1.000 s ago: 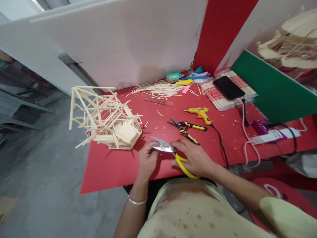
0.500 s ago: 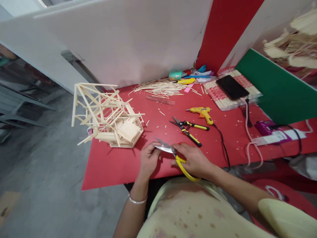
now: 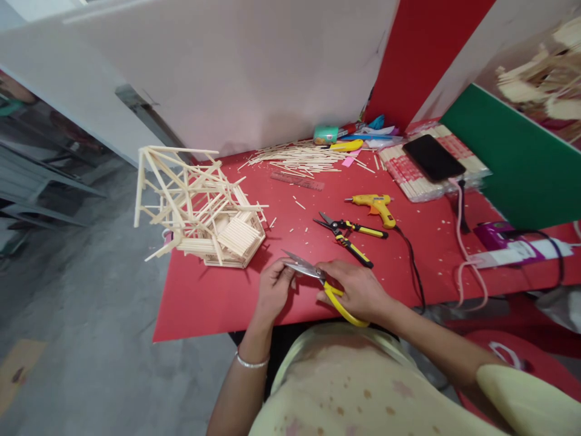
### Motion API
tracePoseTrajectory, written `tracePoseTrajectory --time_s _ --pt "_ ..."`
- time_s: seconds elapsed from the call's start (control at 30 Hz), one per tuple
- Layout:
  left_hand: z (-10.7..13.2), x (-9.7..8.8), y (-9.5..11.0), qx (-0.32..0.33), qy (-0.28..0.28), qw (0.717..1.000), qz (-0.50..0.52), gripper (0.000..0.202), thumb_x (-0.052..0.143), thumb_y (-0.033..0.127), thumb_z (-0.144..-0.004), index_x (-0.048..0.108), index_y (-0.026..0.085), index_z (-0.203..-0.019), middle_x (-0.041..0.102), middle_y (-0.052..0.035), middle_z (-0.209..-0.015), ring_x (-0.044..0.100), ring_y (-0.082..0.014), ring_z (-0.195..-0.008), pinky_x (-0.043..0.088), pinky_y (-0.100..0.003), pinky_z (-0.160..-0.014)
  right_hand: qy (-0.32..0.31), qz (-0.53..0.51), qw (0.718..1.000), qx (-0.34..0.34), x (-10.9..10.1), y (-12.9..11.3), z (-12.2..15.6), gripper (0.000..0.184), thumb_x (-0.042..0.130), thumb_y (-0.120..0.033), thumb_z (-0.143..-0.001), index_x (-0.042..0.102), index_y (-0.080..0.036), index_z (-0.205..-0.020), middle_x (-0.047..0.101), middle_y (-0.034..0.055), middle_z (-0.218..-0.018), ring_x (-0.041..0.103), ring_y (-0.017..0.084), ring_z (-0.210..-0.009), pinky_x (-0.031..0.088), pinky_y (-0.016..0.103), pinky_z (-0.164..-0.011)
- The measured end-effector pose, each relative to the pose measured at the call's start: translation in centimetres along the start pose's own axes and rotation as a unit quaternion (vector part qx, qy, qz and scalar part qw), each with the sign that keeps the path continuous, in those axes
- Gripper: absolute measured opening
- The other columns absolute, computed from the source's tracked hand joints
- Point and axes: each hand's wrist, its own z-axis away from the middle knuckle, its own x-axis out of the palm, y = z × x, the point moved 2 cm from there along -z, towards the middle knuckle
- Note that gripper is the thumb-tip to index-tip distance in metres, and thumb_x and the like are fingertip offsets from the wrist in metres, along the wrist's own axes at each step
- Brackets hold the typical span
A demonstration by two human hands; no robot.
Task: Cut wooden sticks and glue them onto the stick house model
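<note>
Yellow-handled scissors [image 3: 331,290] have closed further, above the counter [image 3: 195,309]. Right hand [image 3: 357,287]: fingers wrapped round them. Left hand [image 3: 275,289]: fingers pinched beside the blades [image 3: 305,267], contents unclear; a slip could nip them.

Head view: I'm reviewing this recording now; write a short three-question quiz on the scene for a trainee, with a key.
1. Which hand holds the yellow-handled scissors?
2. True or false: the phone rests on the packaged sticks.
3. Which tool lies nearest the glue gun? A) pink ruler B) black-and-yellow cutters C) yellow-handled scissors

Key: 1. The right hand. 2. True. 3. B.
</note>
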Motion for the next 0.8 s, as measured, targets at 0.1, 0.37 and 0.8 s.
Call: tracePoseTrajectory --time_s 0.1,0.37,0.8 --pt "0.0 0.0 0.3 0.004 -0.009 1.0 -0.016 0.019 0.061 0.034 -0.089 0.067 0.016 -0.082 0.058 0.0017 -0.062 0.051 -0.0095 -0.053 0.041 -0.02 -0.052 -0.007 0.006 1.0 -0.002 -0.1 0.0 0.1 0.055 0.054 -0.064 -0.086 0.057 -0.024 -0.124 0.069 0.007 -0.105 0.066 0.021 -0.093 0.044 0.028 -0.079" --pt "0.1 0.4 0.2 -0.022 0.003 1.0 0.003 0.026 0.058 0.04 -0.09 0.066 0.016 -0.083 0.062 0.0 -0.066 0.048 -0.0078 -0.049 0.041 -0.02 -0.049 -0.007 0.103 0.993 0.061 0.6 0.6 -0.1 0.045 0.044 -0.062 -0.092 0.061 -0.026 -0.113 0.074 0.0038 -0.089 0.07 0.02 -0.08 0.037 0.025 -0.062" --pt "2.4 -2.0 1.9 0.103 0.146 0.981 -0.074 0.013 0.074 0.029 -0.08 0.076 0.019 -0.088 0.07 -0.0058 -0.084 0.067 -0.0154 -0.078 0.054 -0.026 -0.069 -0.039 0.277 0.955 0.094 -0.5 1.6 -1.1 0.046 0.033 -0.054 -0.097 0.065 -0.025 -0.112 0.073 0.0081 -0.09 0.067 0.021 -0.075 0.032 0.026 -0.057"
